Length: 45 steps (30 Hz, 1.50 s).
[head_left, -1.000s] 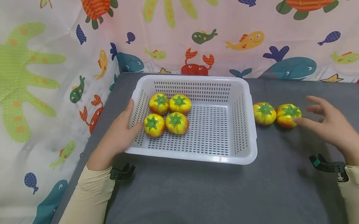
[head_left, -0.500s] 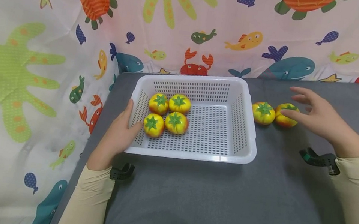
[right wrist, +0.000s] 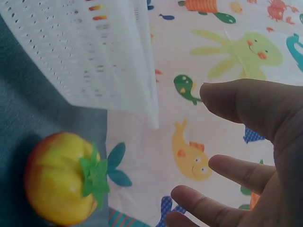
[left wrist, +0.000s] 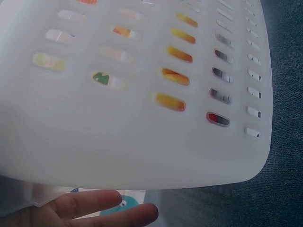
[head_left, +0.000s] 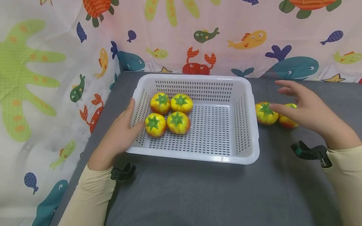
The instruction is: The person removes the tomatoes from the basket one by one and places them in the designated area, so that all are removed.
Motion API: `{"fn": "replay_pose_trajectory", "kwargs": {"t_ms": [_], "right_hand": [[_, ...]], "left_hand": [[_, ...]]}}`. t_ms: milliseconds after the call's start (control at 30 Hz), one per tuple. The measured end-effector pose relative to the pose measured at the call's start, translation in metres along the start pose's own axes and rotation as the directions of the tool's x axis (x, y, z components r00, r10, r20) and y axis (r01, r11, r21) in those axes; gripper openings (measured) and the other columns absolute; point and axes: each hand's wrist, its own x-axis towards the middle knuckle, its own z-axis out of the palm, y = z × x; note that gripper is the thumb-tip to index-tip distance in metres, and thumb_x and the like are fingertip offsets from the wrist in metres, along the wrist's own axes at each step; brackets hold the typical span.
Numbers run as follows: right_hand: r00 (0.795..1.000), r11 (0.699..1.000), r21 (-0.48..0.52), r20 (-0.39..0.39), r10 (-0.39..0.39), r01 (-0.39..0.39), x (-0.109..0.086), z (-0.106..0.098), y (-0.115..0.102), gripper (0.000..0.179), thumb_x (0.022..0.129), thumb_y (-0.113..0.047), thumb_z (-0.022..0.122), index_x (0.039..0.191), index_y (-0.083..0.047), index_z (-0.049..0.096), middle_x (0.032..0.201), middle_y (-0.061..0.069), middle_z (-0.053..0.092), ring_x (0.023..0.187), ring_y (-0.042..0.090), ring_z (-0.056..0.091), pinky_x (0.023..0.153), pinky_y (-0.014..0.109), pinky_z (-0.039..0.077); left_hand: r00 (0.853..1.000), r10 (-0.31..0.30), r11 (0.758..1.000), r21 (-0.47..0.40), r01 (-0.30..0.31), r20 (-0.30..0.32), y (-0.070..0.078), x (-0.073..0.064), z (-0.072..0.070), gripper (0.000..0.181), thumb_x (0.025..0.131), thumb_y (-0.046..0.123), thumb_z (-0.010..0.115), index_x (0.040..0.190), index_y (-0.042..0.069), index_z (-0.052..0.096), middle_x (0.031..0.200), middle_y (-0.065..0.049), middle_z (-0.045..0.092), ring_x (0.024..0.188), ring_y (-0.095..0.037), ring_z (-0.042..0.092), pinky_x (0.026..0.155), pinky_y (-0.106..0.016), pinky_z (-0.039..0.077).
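Observation:
The left hand point(head_left: 120, 133) holds the left rim of a white slotted plastic basket point(head_left: 212, 132), its thumb over the rim and fingers outside. Under the basket's edge in the left wrist view, two fingers point(left wrist: 75, 204) show fairly straight. Inside the basket's left half sit several yellow-and-red toy tomatoes point(head_left: 178, 123) with green star-shaped tops. Two more lie outside by the right wall: a nearer one point(head_left: 264, 115) and a farther one point(head_left: 287, 123), partly hidden. Above these hovers the right hand point(head_left: 311, 111), thumb and fingers spread, holding nothing; one tomato point(right wrist: 61, 182) shows below it in the right wrist view.
A dark grey cloth-covered table point(head_left: 210, 204) lies under everything. Behind and to the left hangs a white curtain point(head_left: 173, 43) printed with sea animals. Each wrist carries a black strap point(head_left: 309, 151).
The right hand has moved left, from beside the right-hand loose tomato to over both loose ones, partly covering them. The left hand, basket and tomatoes stay where they were.

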Motion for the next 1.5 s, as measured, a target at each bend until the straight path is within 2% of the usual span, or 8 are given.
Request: {"fn": "replay_pose_trajectory", "kwargs": {"t_ms": [267, 567, 867, 1133, 1267, 1500], "right_hand": [[0.999, 0.998, -0.034, 0.019, -0.046, 0.046, 0.011, 0.002, -0.021, 0.092, 0.095, -0.046, 0.075, 0.168, -0.018, 0.026, 0.164, 0.026, 0.036, 0.149, 0.056, 0.029, 0.107, 0.085, 0.03], [0.993, 0.993, -0.026, 0.037, -0.11, 0.111, 0.021, 0.007, -0.048, 0.09, 0.094, -0.041, 0.077, 0.168, -0.021, 0.028, 0.166, 0.023, 0.035, 0.151, 0.052, 0.029, 0.107, 0.084, 0.031], [0.986, 0.987, -0.029, 0.054, -0.159, 0.161, 0.03, 0.021, -0.069, 0.089, 0.093, -0.041, 0.078, 0.166, -0.016, 0.033, 0.163, 0.022, 0.04, 0.147, 0.049, 0.038, 0.11, 0.078, 0.036], [0.982, 0.982, -0.062, 0.087, -0.171, 0.176, 0.036, 0.032, -0.078, 0.088, 0.091, -0.039, 0.08, 0.163, -0.014, 0.036, 0.158, 0.023, 0.043, 0.137, 0.049, 0.048, 0.098, 0.07, 0.051], [0.978, 0.98, -0.065, 0.101, -0.182, 0.189, 0.041, 0.037, -0.081, 0.087, 0.091, -0.038, 0.079, 0.163, -0.015, 0.037, 0.158, 0.023, 0.044, 0.135, 0.048, 0.049, 0.1, 0.07, 0.051], [0.967, 0.97, -0.074, 0.127, -0.223, 0.233, 0.052, 0.048, -0.092, 0.083, 0.092, -0.034, 0.078, 0.162, -0.013, 0.039, 0.156, 0.024, 0.047, 0.136, 0.047, 0.05, 0.103, 0.069, 0.05]], "left_hand": [[1.0, -0.003, 1.0, 0.003, 0.003, 0.005, -0.001, 0.002, -0.001, 0.088, 0.106, 0.036, 0.056, 0.168, 0.036, -0.006, 0.172, -0.014, 0.026, 0.11, -0.037, 0.07, 0.077, -0.045, 0.065], [1.0, -0.01, 1.0, 0.004, 0.01, -0.002, 0.0, 0.001, -0.005, 0.087, 0.106, 0.036, 0.055, 0.168, 0.036, -0.006, 0.175, -0.009, 0.019, 0.118, -0.038, 0.067, 0.082, -0.048, 0.064], [1.0, -0.011, 1.0, -0.002, 0.011, -0.004, 0.0, -0.001, -0.005, 0.088, 0.105, 0.035, 0.056, 0.169, 0.035, -0.005, 0.174, -0.011, 0.022, 0.116, -0.039, 0.068, 0.078, -0.048, 0.065], [1.0, -0.003, 1.0, -0.009, 0.003, 0.0, 0.0, 0.0, -0.003, 0.087, 0.106, 0.036, 0.056, 0.168, 0.036, -0.005, 0.173, -0.011, 0.024, 0.109, -0.037, 0.071, 0.074, -0.044, 0.066], [1.0, -0.009, 1.0, 0.002, 0.009, 0.002, 0.001, 0.0, -0.002, 0.087, 0.106, 0.037, 0.056, 0.168, 0.036, -0.005, 0.173, -0.012, 0.024, 0.108, -0.036, 0.07, 0.075, -0.043, 0.066], [1.0, -0.005, 1.0, 0.022, 0.005, 0.002, 0.003, 0.0, -0.002, 0.087, 0.106, 0.036, 0.056, 0.169, 0.034, -0.005, 0.168, -0.016, 0.031, 0.105, -0.036, 0.071, 0.074, -0.044, 0.066]]}}
